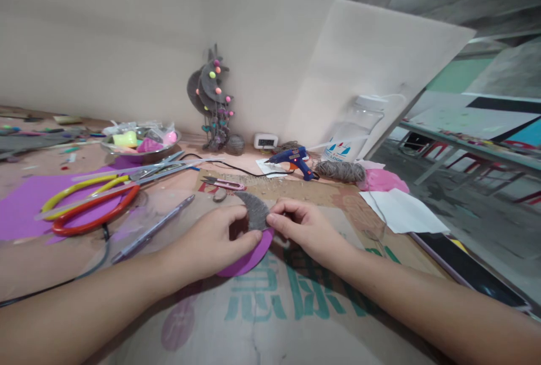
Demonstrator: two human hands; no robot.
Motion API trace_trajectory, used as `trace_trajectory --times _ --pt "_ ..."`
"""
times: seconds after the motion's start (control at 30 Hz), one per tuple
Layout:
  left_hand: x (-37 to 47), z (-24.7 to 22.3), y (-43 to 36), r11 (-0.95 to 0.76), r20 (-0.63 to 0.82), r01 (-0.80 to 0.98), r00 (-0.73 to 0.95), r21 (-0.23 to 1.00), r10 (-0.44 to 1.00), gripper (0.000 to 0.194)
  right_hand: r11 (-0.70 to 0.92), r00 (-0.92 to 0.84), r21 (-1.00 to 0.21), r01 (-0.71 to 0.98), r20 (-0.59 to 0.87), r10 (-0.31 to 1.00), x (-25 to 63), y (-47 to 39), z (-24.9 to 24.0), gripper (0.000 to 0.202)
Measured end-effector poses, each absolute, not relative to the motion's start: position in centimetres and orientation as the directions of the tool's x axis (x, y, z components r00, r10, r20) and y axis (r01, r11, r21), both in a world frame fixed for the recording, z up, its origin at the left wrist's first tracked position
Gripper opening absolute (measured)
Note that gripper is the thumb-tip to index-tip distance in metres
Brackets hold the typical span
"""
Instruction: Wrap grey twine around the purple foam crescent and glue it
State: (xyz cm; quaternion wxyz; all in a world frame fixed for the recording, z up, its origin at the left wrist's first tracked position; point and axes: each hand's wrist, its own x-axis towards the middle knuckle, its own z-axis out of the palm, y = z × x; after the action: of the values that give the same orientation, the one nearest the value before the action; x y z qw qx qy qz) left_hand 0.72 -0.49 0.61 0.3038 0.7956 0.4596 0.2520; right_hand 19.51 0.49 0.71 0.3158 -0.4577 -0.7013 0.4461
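Between my hands is a crescent-shaped cutout. Its upper part is covered in grey yarn [256,211], and its lower part is bare purple sheet [249,261]. My left hand [215,235] grips the crescent from the left, with the thumb over its front near where grey meets purple. On the right edge, my right hand [302,221] pinches with thumb and index finger at the yarn-covered part. Whatever lies beneath those fingertips is hidden. A roll of grey yarn [341,172] rests farther back on the right, and a thin strand trails from it.
Scissors with red and yellow handles [97,222] and a pen [154,230] lie left. Behind are thread snips [224,183], a blue glue gun [289,157], a small digital clock [266,141], a metal bowl [146,156], a water bottle [353,128] and yarn-covered crescents [207,89] with pompoms.
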Motion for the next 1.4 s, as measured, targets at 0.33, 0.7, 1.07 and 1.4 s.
trace_trajectory --times 0.33,0.7,1.07,1.4 --pt "0.5 0.5 -0.2 -0.214 0.094 0.309 0.359 0.927 0.928 0.038 0.139 -0.365 -0.936 0.324 0.012 0.931 19.4 0.3 0.8 0.027" --pt "0.1 -0.9 1.5 -0.033 0.045 -0.047 0.284 0.998 0.958 0.025 0.036 -0.31 -0.965 0.258 -0.047 0.95 19.4 0.3 1.0 0.031" --pt "0.2 0.1 0.4 -0.135 0.008 0.344 0.347 0.929 0.938 0.029 0.082 -0.322 -0.95 0.3 -0.021 0.946 19.4 0.5 0.9 0.032" --pt "0.3 0.7 0.1 -0.233 0.047 0.432 0.4 0.871 0.916 0.037 0.127 -0.336 -0.939 0.32 0.013 0.942 19.5 0.4 0.6 0.03"
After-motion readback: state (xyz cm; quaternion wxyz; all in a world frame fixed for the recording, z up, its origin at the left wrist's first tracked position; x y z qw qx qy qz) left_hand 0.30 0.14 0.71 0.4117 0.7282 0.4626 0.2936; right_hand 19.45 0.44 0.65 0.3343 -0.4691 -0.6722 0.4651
